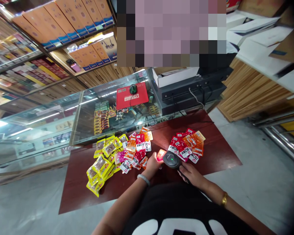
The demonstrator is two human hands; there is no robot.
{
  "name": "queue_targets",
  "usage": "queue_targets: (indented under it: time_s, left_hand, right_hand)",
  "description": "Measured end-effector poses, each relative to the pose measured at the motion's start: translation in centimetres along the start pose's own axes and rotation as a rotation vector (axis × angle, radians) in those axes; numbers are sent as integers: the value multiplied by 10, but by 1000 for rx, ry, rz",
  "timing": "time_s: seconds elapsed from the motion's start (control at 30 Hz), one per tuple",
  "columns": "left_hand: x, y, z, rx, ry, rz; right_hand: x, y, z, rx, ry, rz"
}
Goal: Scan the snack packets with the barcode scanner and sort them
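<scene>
on the dark red table (pixel 218 153) i read, from the left: a heap of yellow snack packets (pixel 103 163), then a mixed pile of red and orange packets (pixel 137 148). my left hand (pixel 153 164) pinches a single orange packet (pixel 161 154), held just beside the head of the barcode scanner (pixel 171 160). my right hand (pixel 189 174) is closed around the scanner's handle. a second pile of red packets (pixel 187 147) lies just beyond the scanner.
</scene>
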State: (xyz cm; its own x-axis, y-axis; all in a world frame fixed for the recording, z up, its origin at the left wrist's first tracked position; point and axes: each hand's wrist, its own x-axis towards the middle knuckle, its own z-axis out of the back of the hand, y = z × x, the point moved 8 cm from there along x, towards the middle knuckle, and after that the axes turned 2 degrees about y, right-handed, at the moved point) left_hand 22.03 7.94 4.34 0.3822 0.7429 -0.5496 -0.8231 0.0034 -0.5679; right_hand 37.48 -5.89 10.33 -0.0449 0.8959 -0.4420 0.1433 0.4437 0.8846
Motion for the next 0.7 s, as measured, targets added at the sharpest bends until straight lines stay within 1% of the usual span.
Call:
queue_targets:
  time_s: [0.07, 0.1, 0.13, 0.2, 0.23, 0.27, 0.3, 0.33, 0.37, 0.43, 0.5, 0.53, 0.6, 0.7]
  left_hand:
    - [1, -4, -2, -119, 5, 25]
    - [2, -11, -4, -212, 25, 1]
    - [4, -23, -8, -322, 67, -56]
    - [4, -50, -14, -543, 180, -225]
    - [4, -59, -14, -616, 221, -295]
    - [3, -62, -12, -640, 237, -325]
    - [3, -58, -9, -602, 229, -313]
    - [2, -47, -4, -493, 199, -272]
    - [-1, -33, 2, -321, 157, -219]
    - [-10, -4, 17, 110, 73, -143]
    - [-21, 15, 28, 473, 23, -152]
    - [-25, 21, 31, 594, 16, -176]
    - [-30, 26, 31, 736, 31, -227]
    - [-26, 24, 33, 808, 36, -247]
  right_hand:
    - [-1, 1, 0, -6, 1, -5]
    - [-2, 2, 0, -12, 1, -8]
    - [-3, 3, 0, -15, -2, -11]
    - [-5, 6, 0, 1, -15, -26]
    - [-6, 8, 1, 17, -26, -36]
    - [-7, 9, 1, 33, -37, -46]
    - [-8, 9, 2, 48, -47, -52]
    - [-8, 9, 2, 58, -52, -55]
    - [-8, 9, 2, 62, -51, -54]
    - [-7, 5, 0, 63, -34, -49]
    - [-5, -2, -2, 54, -20, -51]
    - [-3, -6, -3, 41, -15, -52]
    - [-1, -12, -6, 8, -5, -54]
    - [1, -11, -10, -34, 18, -37]
